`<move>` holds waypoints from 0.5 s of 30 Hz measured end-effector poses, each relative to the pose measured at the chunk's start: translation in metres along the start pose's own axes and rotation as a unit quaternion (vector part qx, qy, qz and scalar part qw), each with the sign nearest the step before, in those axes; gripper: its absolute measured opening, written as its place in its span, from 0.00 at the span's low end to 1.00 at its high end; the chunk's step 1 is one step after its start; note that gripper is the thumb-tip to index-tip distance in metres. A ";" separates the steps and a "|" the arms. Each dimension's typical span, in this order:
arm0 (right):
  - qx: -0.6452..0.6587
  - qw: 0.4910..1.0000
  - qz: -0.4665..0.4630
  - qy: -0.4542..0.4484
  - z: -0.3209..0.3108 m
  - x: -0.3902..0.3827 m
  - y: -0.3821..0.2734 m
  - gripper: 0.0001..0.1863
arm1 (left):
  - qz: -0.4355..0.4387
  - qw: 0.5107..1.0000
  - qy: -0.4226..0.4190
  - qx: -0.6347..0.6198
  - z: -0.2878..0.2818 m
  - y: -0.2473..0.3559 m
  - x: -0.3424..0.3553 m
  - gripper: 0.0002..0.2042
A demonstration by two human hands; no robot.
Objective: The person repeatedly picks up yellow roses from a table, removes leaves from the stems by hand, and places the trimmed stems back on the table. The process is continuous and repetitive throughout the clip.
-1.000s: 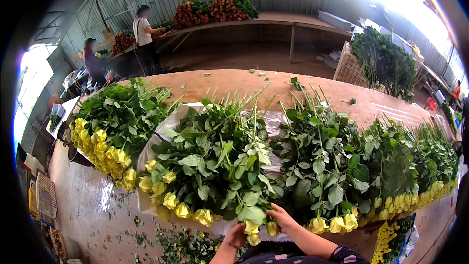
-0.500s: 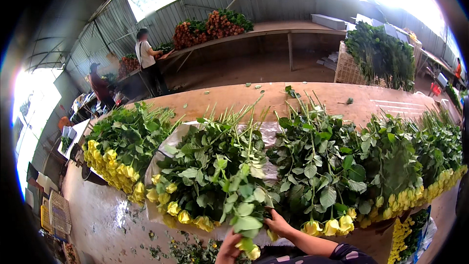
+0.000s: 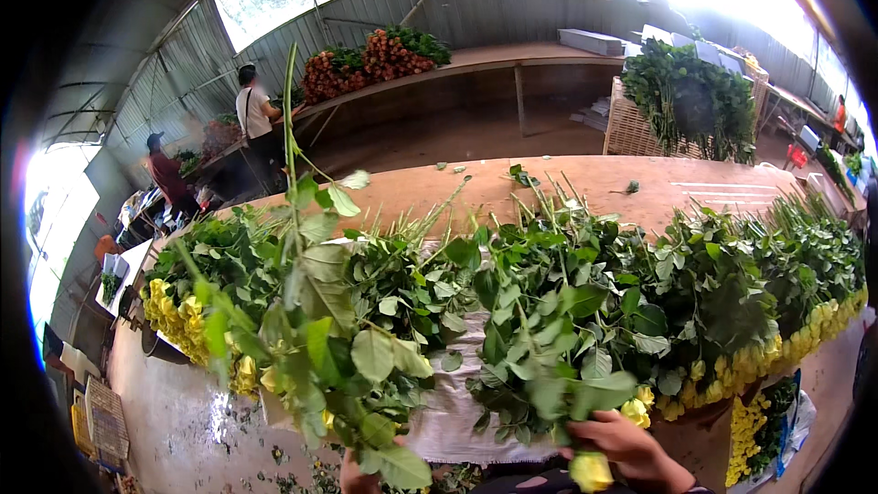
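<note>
My left hand (image 3: 355,476), mostly hidden by leaves at the lower edge, is closed around leafy rose stems (image 3: 315,284). These stand up close to the camera, with bare stem ends high above the table. My right hand (image 3: 631,448) grips a yellow rose (image 3: 592,472) by its stem, the bloom hanging below the fingers. Its blurred leaves lie over the bunch of yellow roses (image 3: 549,329) right of the middle. Another heap of leafy roses (image 3: 402,288) lies partly behind the raised stems. Between the two heaps a white plastic sheet (image 3: 453,412) shows.
More yellow roses (image 3: 183,311) lie at the left end of the wooden table (image 3: 412,176), others (image 3: 805,329) at the right. Cut leaves litter the floor (image 3: 183,402). A wicker basket (image 3: 631,128) with greenery stands beyond. Two people work at a far bench (image 3: 494,53).
My hands have parted from near the middle. The left has gone left with rose stems, now upright; the right has moved right with a yellow rose. More of the white sheet shows.
</note>
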State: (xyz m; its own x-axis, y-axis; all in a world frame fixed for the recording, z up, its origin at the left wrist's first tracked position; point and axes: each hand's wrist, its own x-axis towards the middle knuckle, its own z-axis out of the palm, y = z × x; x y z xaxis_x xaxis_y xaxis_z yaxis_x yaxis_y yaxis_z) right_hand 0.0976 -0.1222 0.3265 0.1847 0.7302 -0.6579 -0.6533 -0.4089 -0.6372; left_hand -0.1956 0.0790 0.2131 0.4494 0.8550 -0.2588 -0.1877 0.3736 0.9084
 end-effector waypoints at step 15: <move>-0.136 0.969 -0.126 0.161 -0.029 0.239 0.185 0.26 | -0.265 0.960 -0.082 -0.028 0.029 -0.146 0.044 0.23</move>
State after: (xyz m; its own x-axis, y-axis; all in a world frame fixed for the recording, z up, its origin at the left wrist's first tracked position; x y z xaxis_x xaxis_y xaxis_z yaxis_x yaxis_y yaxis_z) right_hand 0.0426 -0.0392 0.0396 0.5615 0.6341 -0.5315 -0.3481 -0.4018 -0.8470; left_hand -0.1226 0.0515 0.0784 0.6250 0.4736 -0.6205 0.0603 0.7633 0.6433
